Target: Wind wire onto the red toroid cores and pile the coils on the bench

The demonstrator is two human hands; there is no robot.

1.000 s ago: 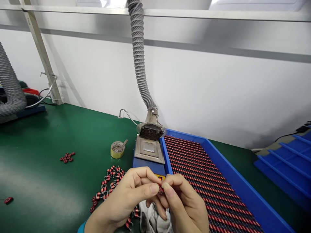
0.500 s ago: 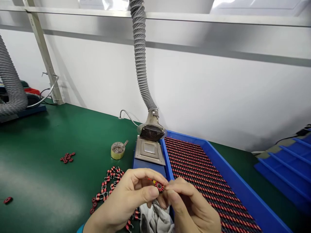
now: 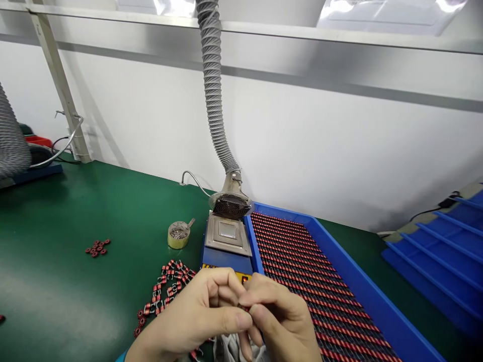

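Note:
My left hand (image 3: 206, 317) and my right hand (image 3: 281, 314) meet at the bottom middle, above a pale cloth (image 3: 228, 349). Between their fingertips is a small red-wound toroidal coil, now almost wholly hidden by the fingers. Thumb and fingers of the left hand are closed on it, and the right hand pinches at it from the other side; whether the right fingers grip the body or a wire lead cannot be made out. A pile of similar red coils (image 3: 156, 290) with bent silvery leads lies left of the hands.
Behind the hands stands a blue solder pot (image 3: 228, 230) beneath an extractor hose (image 3: 215, 100). To its right, a blue tray (image 3: 350, 264) holds rows of red coils. A round tin (image 3: 177, 242) with metal bits, a small coil cluster (image 3: 97, 248) and stacked blue trays (image 3: 433, 261) are around.
The coil, seen face-on between the fingers earlier, is now covered by them. My right hand has shifted left, closer to the left one. The whole view has moved slightly.

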